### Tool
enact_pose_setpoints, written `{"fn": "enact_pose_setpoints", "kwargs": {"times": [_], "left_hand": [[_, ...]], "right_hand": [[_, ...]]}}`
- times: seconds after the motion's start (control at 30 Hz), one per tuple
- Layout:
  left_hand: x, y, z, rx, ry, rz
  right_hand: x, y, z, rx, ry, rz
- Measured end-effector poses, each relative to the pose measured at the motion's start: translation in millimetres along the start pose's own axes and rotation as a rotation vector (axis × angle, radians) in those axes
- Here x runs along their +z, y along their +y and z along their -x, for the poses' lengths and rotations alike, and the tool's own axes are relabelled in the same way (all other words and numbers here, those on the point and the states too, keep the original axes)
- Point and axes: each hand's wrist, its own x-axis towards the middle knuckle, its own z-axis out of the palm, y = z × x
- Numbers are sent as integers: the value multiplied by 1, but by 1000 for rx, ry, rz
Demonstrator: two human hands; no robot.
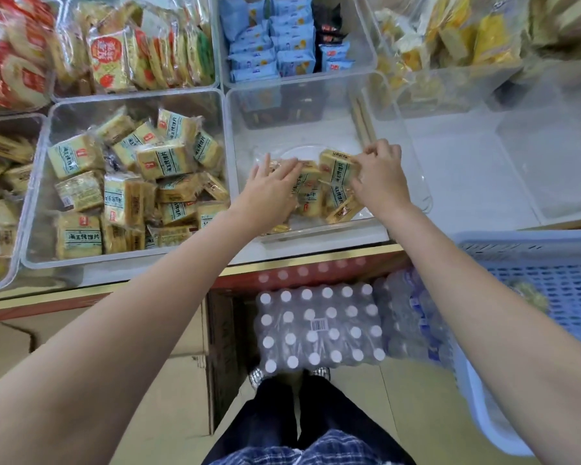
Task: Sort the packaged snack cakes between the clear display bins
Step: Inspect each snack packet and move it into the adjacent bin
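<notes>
A small cluster of snack cakes [319,189] is gathered in the nearly bare middle bin [316,129] by the flat, spread left hand [272,193] and the pinching right hand [379,176], while the neighbouring bin [41,182] is already well filled, so sorting seems unfinished.

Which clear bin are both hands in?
The nearly empty front bin, just right of the full bin. Left hand and right hand rest on its few snack cakes.
</notes>
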Motion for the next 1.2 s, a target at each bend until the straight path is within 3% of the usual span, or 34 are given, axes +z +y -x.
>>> {"fn": "enact_pose_setpoints", "kwargs": {"times": [0.1,0.3,0.4,0.57,0.73,0.9,1.07,1.2], "left_hand": [[3,-4,-7,-89,-22,-102],[12,-23,25,-136,276,184],[24,-51,60,-221,362,189],[35,-111,125,-511,413,155],[35,-156,170,-722,399,278],[29,-167,184,-729,447,417],[30,-171,193,-684,493,471],[23,-169,191,-668,539,629]], "right_hand": [[-1,2,-2,61,-79,-25],[-1,-26,-1,38,-113,-197],[2,-62,-5,-39,-137,-239],[20,-139,-7,-227,-200,-314],[55,-216,-1,-356,-380,-412],[84,-284,3,-236,-552,-527],[104,-304,4,-120,-466,-560],[89,-277,11,-184,-426,-650]]}}
